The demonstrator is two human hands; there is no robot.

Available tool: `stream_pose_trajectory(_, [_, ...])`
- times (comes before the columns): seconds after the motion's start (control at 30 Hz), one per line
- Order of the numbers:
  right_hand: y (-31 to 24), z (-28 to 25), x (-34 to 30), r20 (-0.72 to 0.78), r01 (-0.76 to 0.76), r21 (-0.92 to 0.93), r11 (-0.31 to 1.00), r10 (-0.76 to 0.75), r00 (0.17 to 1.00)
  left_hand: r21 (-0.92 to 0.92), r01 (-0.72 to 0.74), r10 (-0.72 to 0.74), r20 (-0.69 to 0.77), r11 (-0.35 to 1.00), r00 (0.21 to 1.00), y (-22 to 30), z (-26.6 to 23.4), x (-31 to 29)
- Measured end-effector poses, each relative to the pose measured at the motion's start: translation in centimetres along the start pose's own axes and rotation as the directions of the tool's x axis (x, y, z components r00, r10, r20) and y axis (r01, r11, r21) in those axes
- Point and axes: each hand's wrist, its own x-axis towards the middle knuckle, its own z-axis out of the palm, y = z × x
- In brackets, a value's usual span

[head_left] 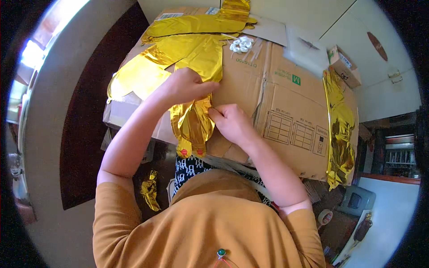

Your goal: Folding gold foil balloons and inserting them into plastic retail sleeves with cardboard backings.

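Observation:
A flat gold foil balloon [192, 123] lies over the near edge of a large cardboard box [286, 102], its lower end hanging toward me with two red spots on it. My left hand [190, 85] is closed on the upper part of this foil, thumb side pointing right. Slightly lower and to the right, my right hand [232, 123] pinches the balloon's right edge; its fingertips are partly hidden. Beyond my left hand, a wider uninflated gold foil balloon [192, 51] spreads across the box. Another folded gold foil piece [192, 26] lies behind it.
Small white ribbon rolls [241, 43] sit near thin clear sticks [257, 50]. At the box's right edge lies another gold foil balloon [342, 129], below a small open carton [344, 67]. Gold foil [150, 190], a tape roll [325, 217] and a grey plastic stool [355, 201] are lower down.

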Motion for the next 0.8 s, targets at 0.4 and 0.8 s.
stream_pose_trajectory(0.4, [1.2,1.0,-1.3,0.023,0.492,-0.481,0.725,-0.551,0.834,0.199,-0.066,0.104,-0.187,0.978,0.977,-2.0,-1.1,0.3])
stream_pose_trajectory(0.8, [2.6,3.9,-5.3,0.139,0.593,-0.656,0.467,-0.697,0.703,0.214,-0.287,0.344,-0.312,0.934,0.886,-6.1,2.2,-0.8])
